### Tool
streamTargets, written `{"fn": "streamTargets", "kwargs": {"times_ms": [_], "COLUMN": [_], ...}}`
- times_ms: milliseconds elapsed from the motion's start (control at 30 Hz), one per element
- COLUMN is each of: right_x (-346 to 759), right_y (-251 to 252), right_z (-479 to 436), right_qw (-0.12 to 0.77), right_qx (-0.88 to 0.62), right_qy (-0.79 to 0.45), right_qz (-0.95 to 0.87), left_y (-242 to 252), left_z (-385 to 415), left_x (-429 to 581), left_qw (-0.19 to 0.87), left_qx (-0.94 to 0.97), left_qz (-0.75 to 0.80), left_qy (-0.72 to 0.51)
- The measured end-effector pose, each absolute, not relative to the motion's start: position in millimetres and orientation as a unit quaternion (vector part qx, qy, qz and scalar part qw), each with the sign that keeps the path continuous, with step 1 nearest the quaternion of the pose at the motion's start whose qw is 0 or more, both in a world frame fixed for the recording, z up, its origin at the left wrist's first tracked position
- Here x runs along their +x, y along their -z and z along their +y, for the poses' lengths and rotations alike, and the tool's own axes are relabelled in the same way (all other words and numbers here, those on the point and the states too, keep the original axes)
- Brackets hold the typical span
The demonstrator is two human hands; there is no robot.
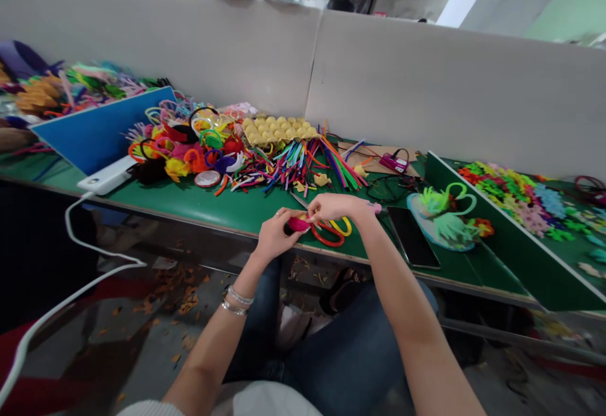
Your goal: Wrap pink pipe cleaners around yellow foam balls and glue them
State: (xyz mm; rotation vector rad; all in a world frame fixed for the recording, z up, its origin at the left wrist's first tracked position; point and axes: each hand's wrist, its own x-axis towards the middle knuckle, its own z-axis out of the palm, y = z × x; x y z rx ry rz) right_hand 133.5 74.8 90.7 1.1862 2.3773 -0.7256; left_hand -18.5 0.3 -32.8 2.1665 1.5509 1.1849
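Observation:
My left hand (276,234) is closed around a small magenta piece (298,223) near the table's front edge. The fingertips of my right hand (329,208) pinch at the right side of the same piece, which looks fuzzy but is partly covered by my fingers. Just beneath and beside my right hand lie scissors with red and yellow handles (327,239), their blade tip pointing up and left. Right of that hand, a pink-ended tool (375,208) shows partly behind my wrist.
A black phone (413,237) and a green fuzzy swan-like craft (447,223) lie to the right, before a green divider (511,239). Behind are a yellow egg-tray-like piece (279,130) and colourful pipe cleaners (296,163). A white power strip (108,175) is left.

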Motion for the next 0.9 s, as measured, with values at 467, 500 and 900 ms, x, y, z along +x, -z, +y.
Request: {"fn": "streamTargets", "kwargs": {"times_ms": [467,500,900], "right_x": [117.4,116.1,114.2], "right_y": [-97.2,-99.1,-100.5], "right_z": [88.4,87.6,72.8], "right_qw": [0.243,0.25,0.233], "right_qx": [0.388,0.39,0.401], "right_qy": [0.247,0.244,0.152], "right_qz": [0.854,0.852,0.873], "left_y": [32.4,32.1,30.7], "left_z": [3.7,3.6,2.0], "left_x": [-20.3,-20.1,-19.7], "left_qw": [0.12,0.12,0.126], "left_qx": [0.749,0.749,0.742], "left_qz": [0.515,0.515,0.52], "left_qy": [-0.398,-0.4,-0.404]}}
